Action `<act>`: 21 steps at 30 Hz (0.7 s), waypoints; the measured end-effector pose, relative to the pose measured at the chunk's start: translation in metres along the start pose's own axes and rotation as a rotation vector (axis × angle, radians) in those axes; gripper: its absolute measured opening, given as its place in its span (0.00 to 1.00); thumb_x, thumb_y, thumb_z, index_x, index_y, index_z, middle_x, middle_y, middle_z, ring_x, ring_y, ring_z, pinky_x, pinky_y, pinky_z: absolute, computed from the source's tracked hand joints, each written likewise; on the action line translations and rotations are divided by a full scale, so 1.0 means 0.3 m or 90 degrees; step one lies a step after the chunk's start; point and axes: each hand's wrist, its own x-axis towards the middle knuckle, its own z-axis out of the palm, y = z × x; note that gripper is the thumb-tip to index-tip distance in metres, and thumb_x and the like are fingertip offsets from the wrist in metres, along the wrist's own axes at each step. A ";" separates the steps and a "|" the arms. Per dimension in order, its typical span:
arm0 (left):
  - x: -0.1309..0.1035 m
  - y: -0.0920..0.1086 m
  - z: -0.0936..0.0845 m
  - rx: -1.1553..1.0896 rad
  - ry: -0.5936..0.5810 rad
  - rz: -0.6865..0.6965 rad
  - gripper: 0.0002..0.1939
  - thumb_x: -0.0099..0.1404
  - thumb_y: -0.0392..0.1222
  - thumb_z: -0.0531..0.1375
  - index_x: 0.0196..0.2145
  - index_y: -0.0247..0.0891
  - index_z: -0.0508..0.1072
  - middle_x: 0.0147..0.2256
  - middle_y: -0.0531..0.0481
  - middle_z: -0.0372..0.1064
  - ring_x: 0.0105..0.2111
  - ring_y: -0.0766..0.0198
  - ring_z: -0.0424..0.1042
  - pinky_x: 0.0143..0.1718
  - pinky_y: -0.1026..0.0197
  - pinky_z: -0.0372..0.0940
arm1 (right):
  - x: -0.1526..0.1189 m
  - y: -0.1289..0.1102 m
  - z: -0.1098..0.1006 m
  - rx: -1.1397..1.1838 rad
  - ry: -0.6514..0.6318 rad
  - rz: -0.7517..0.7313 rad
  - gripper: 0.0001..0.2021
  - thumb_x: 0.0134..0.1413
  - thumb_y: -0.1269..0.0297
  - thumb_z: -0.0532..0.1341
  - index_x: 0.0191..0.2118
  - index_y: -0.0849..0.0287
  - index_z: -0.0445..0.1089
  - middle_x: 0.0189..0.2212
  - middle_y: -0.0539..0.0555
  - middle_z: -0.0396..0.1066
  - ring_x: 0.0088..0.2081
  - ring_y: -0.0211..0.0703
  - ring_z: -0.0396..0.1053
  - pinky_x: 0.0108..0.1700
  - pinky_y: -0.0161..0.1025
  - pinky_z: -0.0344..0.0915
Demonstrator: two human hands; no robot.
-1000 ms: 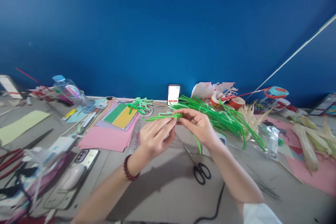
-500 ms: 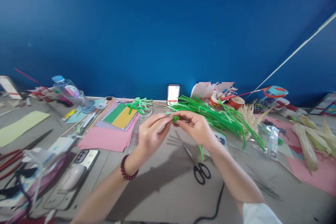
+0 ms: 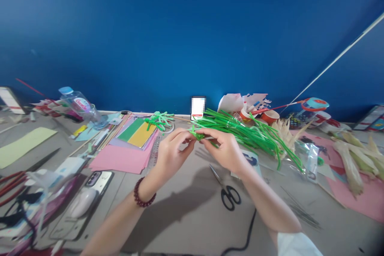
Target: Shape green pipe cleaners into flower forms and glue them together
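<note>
Between my two hands is a small bent green pipe cleaner piece, held above the table. My left hand, with a dark red bead bracelet at the wrist, pinches its left side with thumb and forefinger. From the right, my right hand grips the same piece with closed fingertips. Part of the piece is hidden behind the fingers. A large bundle of green pipe cleaners lies just beyond my right hand. Below the hands rest scissors with black handles, blades pointing away from me.
Pink paper sheets, a green and yellow pack and finished-looking green twisted shapes lie to the left. A phone leans upright against the blue wall. Corn husks spread at the right; a plastic bottle stands back left.
The green piece has turned between my fingers, and more of it shows above them. A green strand that hung below my right hand no longer shows there. Both hands stay close together.
</note>
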 end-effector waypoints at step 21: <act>-0.016 -0.009 0.015 0.027 0.074 0.079 0.07 0.62 0.32 0.60 0.38 0.39 0.74 0.33 0.49 0.73 0.31 0.67 0.72 0.33 0.65 0.69 | -0.003 -0.009 -0.003 0.001 0.010 0.006 0.15 0.56 0.69 0.57 0.48 0.53 0.73 0.43 0.53 0.76 0.37 0.43 0.76 0.40 0.39 0.74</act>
